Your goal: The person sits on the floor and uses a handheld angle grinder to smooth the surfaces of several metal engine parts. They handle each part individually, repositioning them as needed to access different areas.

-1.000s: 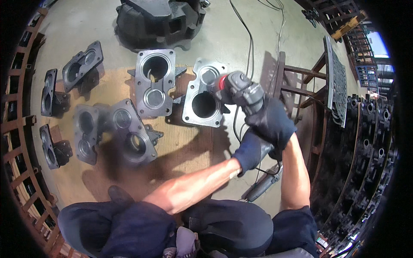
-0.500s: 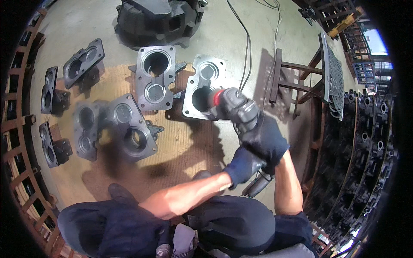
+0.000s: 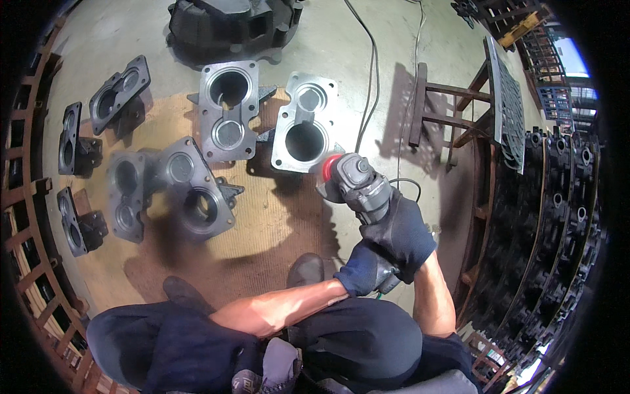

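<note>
An angle grinder (image 3: 365, 189) with a red disc (image 3: 331, 168) at its head is held in both my gloved hands. My right hand (image 3: 405, 235) wraps round its body just behind the gear head. Below it, my left hand (image 3: 367, 268) closes round the rear part, which is mostly hidden. The disc is beside the lower right corner of a bright metal casting (image 3: 307, 117) with two round bores; whether they touch I cannot tell. To its left stands a greyer two-bore casting (image 3: 228, 117).
More castings sit farther left, including a tilted one (image 3: 195, 187) on the cardboard sheet (image 3: 275, 226). A large dark housing (image 3: 230, 33) stands at the back. A cable (image 3: 374, 79) crosses the floor. At right are a metal stand (image 3: 459, 111) and racks of dark parts (image 3: 545, 249).
The grinder's head has moved slightly down, away from the bright casting's large bore towards its corner. Both hands keep hold of it. The whole view has shifted a little.
</note>
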A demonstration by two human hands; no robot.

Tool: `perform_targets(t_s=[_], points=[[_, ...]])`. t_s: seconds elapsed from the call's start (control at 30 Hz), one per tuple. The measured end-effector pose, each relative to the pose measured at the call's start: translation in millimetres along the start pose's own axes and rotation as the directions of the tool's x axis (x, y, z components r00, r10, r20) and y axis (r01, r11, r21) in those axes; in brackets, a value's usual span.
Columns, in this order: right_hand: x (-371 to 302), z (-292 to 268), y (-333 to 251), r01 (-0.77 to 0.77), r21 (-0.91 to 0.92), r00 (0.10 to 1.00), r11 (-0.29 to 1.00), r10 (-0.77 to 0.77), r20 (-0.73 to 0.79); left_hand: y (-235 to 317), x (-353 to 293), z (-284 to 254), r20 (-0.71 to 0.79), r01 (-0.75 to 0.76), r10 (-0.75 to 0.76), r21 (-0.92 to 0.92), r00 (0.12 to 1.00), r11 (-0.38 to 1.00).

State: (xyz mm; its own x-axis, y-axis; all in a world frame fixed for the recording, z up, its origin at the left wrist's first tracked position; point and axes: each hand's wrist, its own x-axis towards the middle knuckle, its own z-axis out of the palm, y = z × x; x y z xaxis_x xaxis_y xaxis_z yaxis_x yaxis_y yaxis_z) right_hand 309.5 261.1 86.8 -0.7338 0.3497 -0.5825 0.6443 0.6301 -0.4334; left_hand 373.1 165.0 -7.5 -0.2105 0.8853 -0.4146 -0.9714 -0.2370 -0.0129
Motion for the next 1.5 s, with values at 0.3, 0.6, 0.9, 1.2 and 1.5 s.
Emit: perform_targets(t_s=[0.3,0.6,0.9,1.2,1.5], points=[[55,-37,-16,0.151,-0.045,0.981,0.988,-0.155,-0.119,77,42,24,0.191,-0.261,0.185,0.822,0.964,0.506],[18,-10,2,0.079,-0.017,0.996,0.997,-0.080,-0.051,10,20,0,0.077,-0.031,0.058,-0.314,0.995,0.949],[107,-68,-32,0.138,-0.190,0.983,0.972,-0.158,-0.092,133,72,48,0.112,-0.199,0.177,0.760,0.978,0.619],[54,-25,-13,0.182,0.003,0.982,0.983,-0.182,-0.056,41,45,11,0.050,-0.061,0.081,-0.325,0.995,0.944],[91,-50,-45,0.134,-0.206,0.983,0.969,-0.157,-0.100,115,51,44,0.152,-0.280,0.286,0.828,0.946,0.485]])
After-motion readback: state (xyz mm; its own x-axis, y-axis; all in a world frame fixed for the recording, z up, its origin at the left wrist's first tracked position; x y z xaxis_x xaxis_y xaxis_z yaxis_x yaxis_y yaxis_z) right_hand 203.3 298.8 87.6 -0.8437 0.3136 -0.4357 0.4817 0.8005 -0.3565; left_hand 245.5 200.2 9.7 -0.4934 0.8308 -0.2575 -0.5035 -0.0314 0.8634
